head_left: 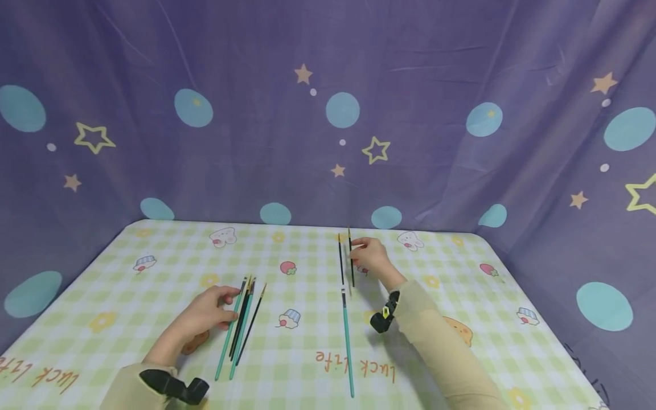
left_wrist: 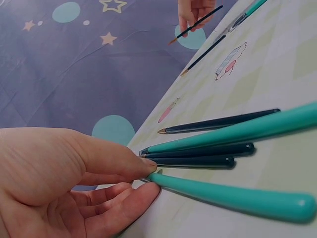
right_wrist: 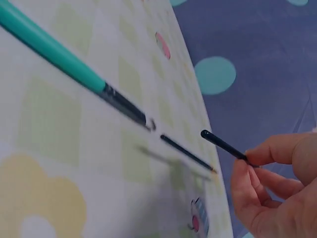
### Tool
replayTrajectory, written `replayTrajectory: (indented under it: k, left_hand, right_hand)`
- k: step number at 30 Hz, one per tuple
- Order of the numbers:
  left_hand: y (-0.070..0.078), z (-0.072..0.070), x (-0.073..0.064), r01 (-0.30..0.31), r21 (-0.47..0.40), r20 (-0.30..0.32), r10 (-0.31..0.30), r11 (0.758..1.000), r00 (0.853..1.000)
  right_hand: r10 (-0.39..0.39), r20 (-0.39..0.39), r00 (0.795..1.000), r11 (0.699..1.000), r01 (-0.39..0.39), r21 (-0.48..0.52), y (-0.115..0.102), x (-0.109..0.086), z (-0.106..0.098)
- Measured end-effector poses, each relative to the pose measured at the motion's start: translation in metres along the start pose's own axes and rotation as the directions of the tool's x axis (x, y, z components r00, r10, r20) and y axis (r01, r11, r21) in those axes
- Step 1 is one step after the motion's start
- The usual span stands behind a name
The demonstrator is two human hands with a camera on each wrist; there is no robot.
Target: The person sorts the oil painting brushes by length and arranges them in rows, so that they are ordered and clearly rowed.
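Observation:
My left hand (head_left: 205,310) pinches a teal paintbrush (left_wrist: 228,196) near its ferrule, between thumb and fingers. Beside it on the cloth lie another teal paintbrush (left_wrist: 247,126) and several dark paintbrushes (left_wrist: 218,123), bristles pointing to the far side. Over the far middle of the table, my right hand (head_left: 373,256) holds a thin dark paintbrush (right_wrist: 225,145) by thumb and fingertips, raised off the cloth with a shadow below. Just left of it lies a similar dark paintbrush (head_left: 340,262). Nearer, in line with that one, is a teal paintbrush (head_left: 348,347) with a flat dark ferrule.
A green-and-white checked tablecloth (head_left: 169,307) with printed cupcakes, flowers and lettering covers the table. Behind its far edge hangs a purple curtain (head_left: 256,142) with stars and blue dots, which continues along both sides. A black wrist camera (head_left: 384,313) sits on the right sleeve.

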State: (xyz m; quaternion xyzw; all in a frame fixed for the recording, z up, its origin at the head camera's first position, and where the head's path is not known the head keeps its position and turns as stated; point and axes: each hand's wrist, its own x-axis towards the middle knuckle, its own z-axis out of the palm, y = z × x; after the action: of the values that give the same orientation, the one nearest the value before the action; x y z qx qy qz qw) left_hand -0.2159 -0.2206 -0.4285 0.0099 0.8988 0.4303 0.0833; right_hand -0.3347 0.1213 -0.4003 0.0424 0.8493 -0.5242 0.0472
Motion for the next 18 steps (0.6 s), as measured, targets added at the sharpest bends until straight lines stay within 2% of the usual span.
replayTrajectory:
  k: [4, 13, 18]
  left_hand:
    - [0.0, 0.0, 0.0, 0.008, -0.001, 0.008, -0.008, 1.0, 1.0]
    - [0.001, -0.002, 0.002, 0.013, -0.008, 0.013, -0.013, 1.0, 1.0]
    - [0.003, 0.0, 0.003, 0.03, -0.006, 0.012, -0.03, 1.0, 0.999]
  right_hand:
    - [0.013, 0.009, 1.0, 0.999, -0.013, 0.033, 0.007, 0.01, 0.0]
    - [0.013, -0.027, 1.0, 1.0, -0.012, 0.029, 0.018, 0.029, 0.002]
    - [0.009, -0.026, 1.0, 1.0, -0.009, -0.004, 0.023, 0.033, 0.003]
